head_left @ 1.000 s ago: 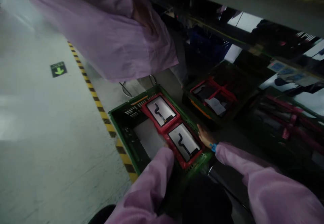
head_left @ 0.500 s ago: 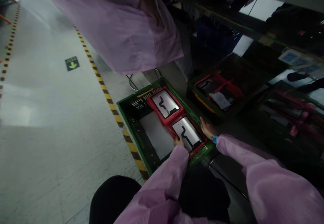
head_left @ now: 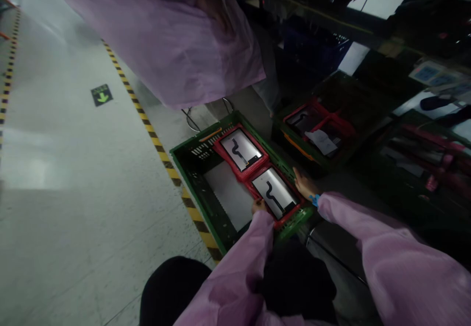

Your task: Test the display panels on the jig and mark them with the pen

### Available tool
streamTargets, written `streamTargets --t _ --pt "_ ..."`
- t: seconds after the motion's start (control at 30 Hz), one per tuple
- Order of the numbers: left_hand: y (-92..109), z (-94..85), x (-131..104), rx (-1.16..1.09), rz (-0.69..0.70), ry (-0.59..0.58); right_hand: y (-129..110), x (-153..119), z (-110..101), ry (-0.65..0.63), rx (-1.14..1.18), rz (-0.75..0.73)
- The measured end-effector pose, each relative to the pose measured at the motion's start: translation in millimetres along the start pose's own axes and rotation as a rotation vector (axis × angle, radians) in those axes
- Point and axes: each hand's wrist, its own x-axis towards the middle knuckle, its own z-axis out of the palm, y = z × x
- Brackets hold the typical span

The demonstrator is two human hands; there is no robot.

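A green crate (head_left: 195,193) on the floor holds two stacks of red trays. On each stack lies a silver panel with a black curved strip, the far panel (head_left: 235,144) and the near panel (head_left: 267,183). My left hand (head_left: 258,205) is at the left edge of the near red tray (head_left: 253,188), its fingers bent together; what they may pinch is too small to make out. My right hand (head_left: 303,182), with a blue band at the wrist, rests at the crate's right rim beside the same tray, fingers extended.
Another person in a pink coat (head_left: 213,61) stands just beyond the crate. A second green crate (head_left: 294,137) with red trays is at the right, with more trays (head_left: 415,149) beyond it. Yellow-black floor tape (head_left: 158,144) runs along the left.
The view has shifted slightly. My left hand's fingers have drawn back from over the near panel to the tray's left edge. My right hand stays by the crate's rim.
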Motion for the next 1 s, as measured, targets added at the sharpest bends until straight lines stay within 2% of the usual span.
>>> streamTargets --t 0.1,0.23,0.4,0.57,1.0 --pt "-5.1 4.3 2.1 0.016 -0.098 0.003 1.3 0.7 1.3 0.012 -0.005 -0.009" --pt "-6.7 0.9 0.8 0.018 -0.167 0.02 3.0 1.3 1.7 0.032 -0.01 -0.027" --pt "-2.7 -4.7 -0.5 -0.002 -0.179 0.007 5.7 2.1 4.2 0.053 -0.021 -0.028" --pt "-0.6 -1.9 0.8 -0.045 -0.199 -0.001 9.1 2.8 6.5 0.058 -0.064 -0.029" --pt "1.9 -5.2 3.5 -0.066 -0.22 -0.015 5.8 0.5 -2.4 0.052 -0.082 -0.025"
